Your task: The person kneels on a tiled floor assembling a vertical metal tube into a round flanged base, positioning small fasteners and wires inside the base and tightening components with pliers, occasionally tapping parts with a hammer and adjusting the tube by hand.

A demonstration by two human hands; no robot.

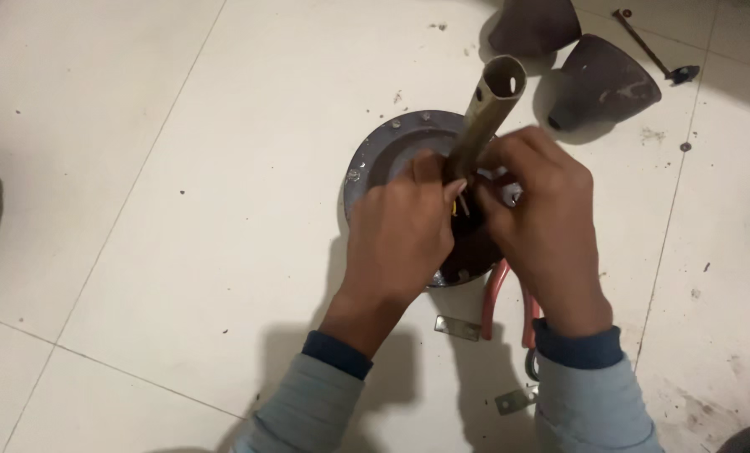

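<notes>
Both hands, left hand (404, 226) and right hand (543, 222), pinch the base of the upright dull-brass metal tube (486, 113), which rises from the grey round metal plate (383, 159) between the two grips.

I see a brass-coloured metal tube (486, 113), hollow with its open end up, tilted slightly right, rising from between my two grips. Below them a round grey metal base plate (391, 147) lies flat on the floor.
</notes>
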